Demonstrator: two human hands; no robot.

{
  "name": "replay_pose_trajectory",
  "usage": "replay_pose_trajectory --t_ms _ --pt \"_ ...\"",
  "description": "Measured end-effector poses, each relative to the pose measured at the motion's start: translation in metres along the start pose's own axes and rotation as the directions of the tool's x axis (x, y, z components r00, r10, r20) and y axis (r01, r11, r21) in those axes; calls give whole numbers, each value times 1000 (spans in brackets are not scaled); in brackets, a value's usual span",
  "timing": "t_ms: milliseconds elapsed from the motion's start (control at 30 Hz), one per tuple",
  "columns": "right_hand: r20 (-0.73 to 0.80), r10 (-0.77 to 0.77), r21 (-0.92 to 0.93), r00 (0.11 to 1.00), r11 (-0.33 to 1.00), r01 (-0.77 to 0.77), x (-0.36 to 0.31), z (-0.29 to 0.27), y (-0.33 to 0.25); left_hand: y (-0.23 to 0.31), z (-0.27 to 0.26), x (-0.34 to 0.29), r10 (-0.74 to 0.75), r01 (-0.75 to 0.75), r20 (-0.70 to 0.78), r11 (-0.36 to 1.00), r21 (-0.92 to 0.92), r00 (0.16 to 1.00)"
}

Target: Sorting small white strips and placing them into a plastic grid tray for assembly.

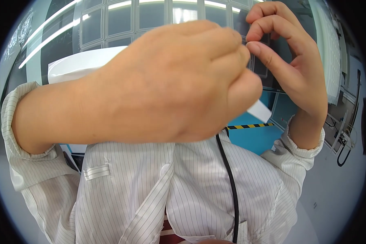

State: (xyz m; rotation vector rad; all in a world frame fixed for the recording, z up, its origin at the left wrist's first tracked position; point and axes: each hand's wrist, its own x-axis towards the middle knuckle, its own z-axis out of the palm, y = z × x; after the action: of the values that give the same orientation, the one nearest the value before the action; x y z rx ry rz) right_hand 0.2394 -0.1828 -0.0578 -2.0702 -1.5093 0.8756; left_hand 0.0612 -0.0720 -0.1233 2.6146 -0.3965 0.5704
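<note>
My left hand [183,81] fills the middle of the view, close to the camera, its back toward me and its fingers curled shut. From under its thumb side sticks out the end of a white strip [259,111], which the fist appears to grip. A curved white sheet [79,65] shows behind my left wrist; whether it joins the strip is hidden. At the upper right, my right hand [295,61] is bent, with thumb and index fingertips nearly together beside the left knuckles. Anything between those fingertips is too small or hidden to make out.
Beyond my hands lies a dark surface with rows of clear rectangular trays [150,16] reflecting ceiling lights. White layered material [331,61] is stacked at the right. Below are a blue area with black-and-yellow tape [251,126] and a black cable [230,175] down my striped coat.
</note>
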Motion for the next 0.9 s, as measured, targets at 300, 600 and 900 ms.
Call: replay_pose_trajectory --t_ms 300,600,900 --pt "-133 -39 75 990 996 49 0 27 10 3 10 -11 20 -19 -10 999 33 1000" --pt "-97 -401 -197 911 905 377 12 22 39 1 7 -7 44 -44 0 999 24 999" --pt "-310 -251 165 917 936 311 -4 26 55 -3 -7 2 20 -20 -62 1000 2 998"
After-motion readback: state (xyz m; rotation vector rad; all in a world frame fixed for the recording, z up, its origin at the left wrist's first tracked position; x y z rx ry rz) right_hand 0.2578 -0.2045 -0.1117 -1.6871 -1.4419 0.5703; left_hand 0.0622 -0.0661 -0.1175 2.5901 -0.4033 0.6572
